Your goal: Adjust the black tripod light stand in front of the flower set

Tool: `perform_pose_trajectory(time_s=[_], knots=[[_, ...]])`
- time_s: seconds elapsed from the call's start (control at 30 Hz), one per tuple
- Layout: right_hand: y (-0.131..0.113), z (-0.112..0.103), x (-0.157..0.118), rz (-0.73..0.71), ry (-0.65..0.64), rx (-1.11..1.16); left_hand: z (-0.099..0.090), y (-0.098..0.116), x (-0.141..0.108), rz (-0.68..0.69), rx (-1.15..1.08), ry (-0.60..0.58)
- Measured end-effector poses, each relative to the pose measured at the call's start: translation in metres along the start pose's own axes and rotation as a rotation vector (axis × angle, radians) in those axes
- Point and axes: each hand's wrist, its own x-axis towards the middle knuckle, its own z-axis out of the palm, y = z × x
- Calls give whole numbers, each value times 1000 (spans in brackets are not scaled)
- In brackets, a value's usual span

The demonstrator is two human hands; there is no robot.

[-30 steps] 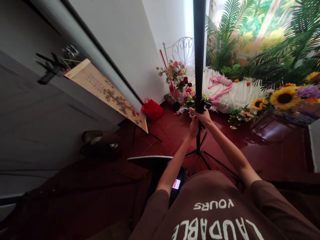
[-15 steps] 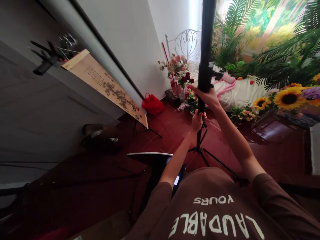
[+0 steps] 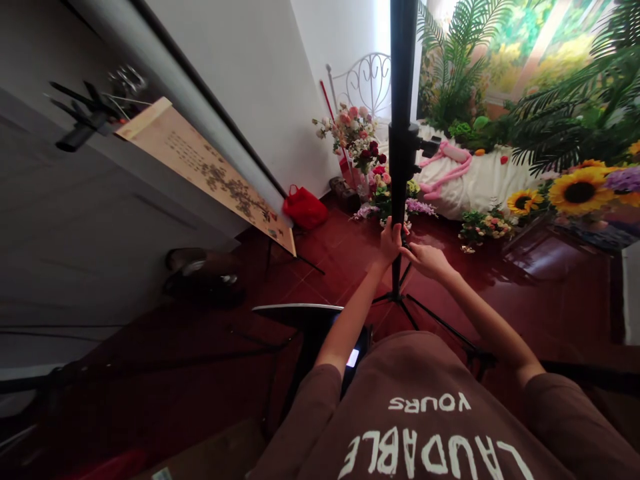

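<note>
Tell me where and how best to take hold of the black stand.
Probably wrap around the black stand by its shaft, between the left hand and the upper collar, coming from the wearer's side: it is slender, roughly upright and bare there, while a knob juts rightward from the collar.

Ahead of you, a pale wall (image 3: 250, 73) runs down to a glossy, dark red tiled floor (image 3: 335, 267). In the far corner you see a scrolled metal headboard (image 3: 371, 80), with white cloth (image 3: 495, 187) draped to its right. Palm fronds (image 3: 457, 60) stand against a bright garden scene (image 3: 530, 53), sunflowers (image 3: 579, 193) lower down. On your left, a grey surface (image 3: 75, 233) lies in shadow.
</note>
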Motion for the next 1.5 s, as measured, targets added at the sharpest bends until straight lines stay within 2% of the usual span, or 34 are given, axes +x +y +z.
perform_pose_trajectory(time_s=[0.1,0.2,0.27,0.37,0.43,0.5,0.57,0.63,0.73,0.83,0.93,1.0,1.07,1.17,1.23,1.3,1.37,1.43,1.5], knots=[[1,27,1,85,24,418,0,1,0,-13,-15,-3],[-8,44,1,217,-72,977,-2,3,0,-8,-14,-15],[-16,51,0,230,-84,1272,-2,6,1,3,-10,-5],[-23,54,-2,181,-22,1476,-2,10,0,-4,10,29],[-20,53,-3,203,-72,1413,-2,11,0,-14,16,31],[-12,49,-6,256,-97,1196,-2,10,-1,-18,3,17],[-2,42,-10,235,21,888,-2,10,-2,-18,-12,6],[5,34,-13,128,164,561,-3,10,-3,-6,-18,5],[6,24,-12,-12,205,160,-4,12,-3,4,-23,1],[2,19,-7,-69,185,-52,-5,14,-3,-29,-60,-27],[1,20,-2,-85,179,-133,-7,13,-2,-69,-119,-67],[2,24,3,-56,185,-122,-7,12,-1,-88,-146,-85],[4,31,7,-7,208,-14,-8,13,-1,-88,-154,-89],[5,42,12,47,212,349,-8,16,-7,-100,-100,-41],[5,44,9,63,133,618,-4,16,-18,-121,-38,66],[9,41,-1,76,19,816,4,13,-38,-121,10,224],[21,36,-19,116,-37,926,20,6,-65,-125,48,360],[42,31,-43,205,14,980,42,-2,-97,-182,104,431],[71,26,-73,325,128,1018,69,-8,-130,-226,164,404]])
